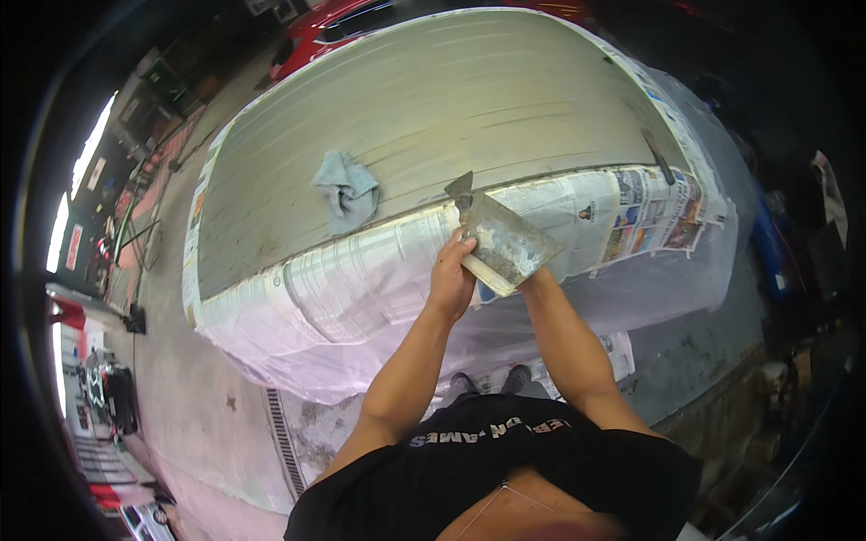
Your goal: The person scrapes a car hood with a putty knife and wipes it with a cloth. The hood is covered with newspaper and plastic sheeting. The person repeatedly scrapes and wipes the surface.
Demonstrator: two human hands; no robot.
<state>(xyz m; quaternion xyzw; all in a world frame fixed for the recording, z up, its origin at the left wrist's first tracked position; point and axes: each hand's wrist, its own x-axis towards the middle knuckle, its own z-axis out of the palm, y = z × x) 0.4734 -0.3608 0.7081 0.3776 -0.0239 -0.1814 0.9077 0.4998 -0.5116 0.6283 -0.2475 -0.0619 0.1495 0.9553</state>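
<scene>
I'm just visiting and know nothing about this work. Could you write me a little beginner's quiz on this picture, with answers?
1. True or false: the pale blue cloth lies on the large greenish panel, to the left of the scraper at the person's left hand.

2. Which thing hides much of the right hand?
A) the cloth
B) a flat, smudged plate
C) a red car

3. Fill the gap: the covering with printed pictures along the panel's near edge is ____.

Key: 1 true; 2 B; 3 newspaper.
</scene>
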